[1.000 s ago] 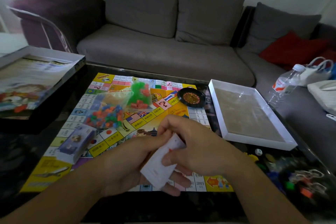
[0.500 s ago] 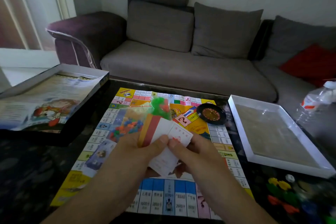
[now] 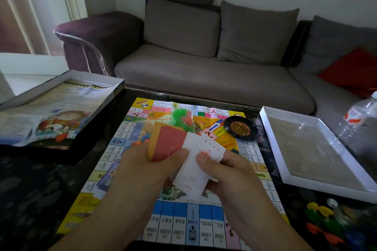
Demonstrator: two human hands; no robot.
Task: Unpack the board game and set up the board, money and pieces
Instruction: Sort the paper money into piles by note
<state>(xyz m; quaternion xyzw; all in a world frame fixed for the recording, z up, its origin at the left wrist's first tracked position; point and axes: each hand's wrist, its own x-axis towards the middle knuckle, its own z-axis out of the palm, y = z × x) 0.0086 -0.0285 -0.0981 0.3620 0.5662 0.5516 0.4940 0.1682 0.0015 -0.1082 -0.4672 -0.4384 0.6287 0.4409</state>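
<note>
water bottle [image 3: 361, 116] cut off at right edge; loose pieces [image 3: 326, 222] blurred; card [image 3: 195, 167] print illegible.

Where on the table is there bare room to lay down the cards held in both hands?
Free: the board's near blue row below the hands, and dark tabletop left of the board, below the box lid. Crowded: the board's far half with piece bags and roulette wheel; loose pieces at near right.

A yellow-cornered board [image 3: 130, 134], red-and-white cards [image 3: 191, 167], grey sofa [image 3: 204, 79], red cushion [image 3: 355, 69].
</note>
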